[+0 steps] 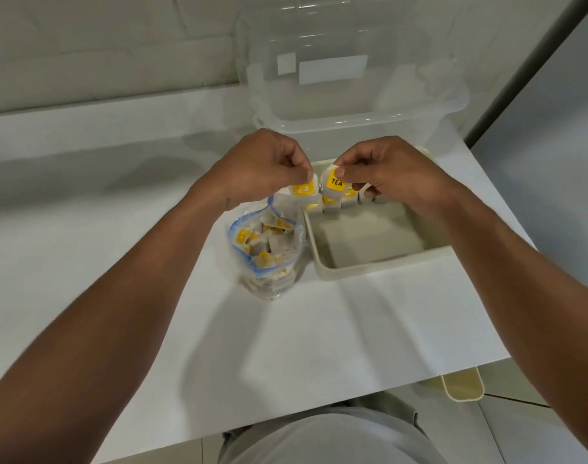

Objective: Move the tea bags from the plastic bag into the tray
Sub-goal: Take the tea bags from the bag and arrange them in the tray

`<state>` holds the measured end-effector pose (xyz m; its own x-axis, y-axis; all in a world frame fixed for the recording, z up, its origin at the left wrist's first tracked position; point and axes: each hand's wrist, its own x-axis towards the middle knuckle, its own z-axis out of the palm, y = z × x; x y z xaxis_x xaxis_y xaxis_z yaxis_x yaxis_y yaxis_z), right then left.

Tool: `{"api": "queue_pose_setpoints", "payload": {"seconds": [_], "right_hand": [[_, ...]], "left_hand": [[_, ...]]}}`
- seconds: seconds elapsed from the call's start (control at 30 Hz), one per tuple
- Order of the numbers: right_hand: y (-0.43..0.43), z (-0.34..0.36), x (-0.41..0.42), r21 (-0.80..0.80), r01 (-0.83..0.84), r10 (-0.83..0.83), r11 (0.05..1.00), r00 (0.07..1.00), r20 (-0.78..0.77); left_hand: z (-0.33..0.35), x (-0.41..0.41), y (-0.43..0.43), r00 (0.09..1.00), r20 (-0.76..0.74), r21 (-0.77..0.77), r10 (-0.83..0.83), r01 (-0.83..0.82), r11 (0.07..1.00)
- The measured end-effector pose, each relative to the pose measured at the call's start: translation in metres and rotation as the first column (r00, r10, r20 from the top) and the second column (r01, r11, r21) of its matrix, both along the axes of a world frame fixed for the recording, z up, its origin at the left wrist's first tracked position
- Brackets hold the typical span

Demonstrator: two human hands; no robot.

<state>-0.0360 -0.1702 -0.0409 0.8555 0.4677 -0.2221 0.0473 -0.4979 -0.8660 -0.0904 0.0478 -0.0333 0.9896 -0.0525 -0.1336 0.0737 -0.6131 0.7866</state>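
Transfer step: left hand [262, 165] pinches tea bag [301, 192], right hand [389, 175] pinches second tea bag [334, 187] over tray [379, 262], 12 o'clock end. Next: stand both in row [349, 195] there.

The right hand [396, 182] hides part of the tea bag row [348, 195] in the tray [379, 262]. At five o'clock the table [319, 329] covers a cream object [463, 388], perhaps a lid.

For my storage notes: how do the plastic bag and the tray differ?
The plastic bag is clear and soft; the tray is opaque cream and rigid. The bag holds a jumbled heap of tea bags; the tray holds only a short row. Both sit on the white table.
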Motion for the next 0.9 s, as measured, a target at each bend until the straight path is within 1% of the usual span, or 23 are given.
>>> {"api": "queue_pose_setpoints", "payload": {"seconds": [0.07,0.17,0.27,0.33,0.4,0.47,0.57,0.63,0.67,0.73,0.83,0.9], "right_hand": [[-0.008,0.0,0.01,-0.03,-0.032,0.034,0.999,0.999,0.043],[-0.019,-0.003,0.025,-0.081,-0.062,0.07,0.995,0.993,0.097],[-0.025,-0.01,0.037,-0.148,-0.069,0.093,0.987,0.982,0.164],[-0.028,-0.017,0.043,-0.222,-0.068,0.118,0.973,0.968,0.221],[-0.028,-0.024,0.049,-0.305,-0.082,0.168,0.949,0.949,0.268],[-0.026,-0.034,0.053,-0.338,-0.098,0.198,0.936,0.941,0.274],[-0.024,-0.051,0.054,-0.41,-0.187,0.31,0.893,0.915,0.259],[-0.023,-0.057,0.054,-0.446,-0.276,0.396,0.851,0.896,0.202],[-0.022,-0.059,0.056,-0.448,-0.312,0.421,0.838,0.892,0.165],[-0.018,-0.061,0.063,-0.447,-0.341,0.439,0.827,0.888,0.135],[-0.008,-0.069,0.071,-0.504,-0.307,0.443,0.807,0.88,0.173],[-0.002,-0.078,0.072,-0.567,-0.284,0.462,0.773,0.865,0.196]], "left_hand": [[-0.001,0.006,-0.011,0.999,0.04,0.112,0.004,-0.009,0.994],[-0.006,0.017,-0.026,0.997,0.083,0.233,0.0,-0.019,0.972],[-0.014,0.029,-0.037,0.997,0.067,0.392,-0.036,0.007,0.92],[-0.021,0.035,-0.044,0.998,0.041,0.504,-0.051,0.023,0.864],[-0.027,0.039,-0.05,0.998,0.05,0.627,-0.039,-0.001,0.779],[-0.033,0.043,-0.055,0.998,0.046,0.723,-0.051,0.002,0.691],[-0.04,0.045,-0.063,0.99,-0.063,0.784,-0.128,0.128,0.608],[-0.04,0.049,-0.066,0.973,-0.166,0.755,-0.162,0.231,0.613],[-0.039,0.051,-0.068,0.966,-0.197,0.741,-0.166,0.257,0.62],[-0.036,0.057,-0.071,0.967,-0.196,0.763,-0.164,0.255,0.593],[-0.042,0.063,-0.076,0.976,-0.141,0.861,-0.166,0.204,0.467],[-0.049,0.063,-0.079,0.978,-0.133,0.894,-0.159,0.187,0.407]]}}
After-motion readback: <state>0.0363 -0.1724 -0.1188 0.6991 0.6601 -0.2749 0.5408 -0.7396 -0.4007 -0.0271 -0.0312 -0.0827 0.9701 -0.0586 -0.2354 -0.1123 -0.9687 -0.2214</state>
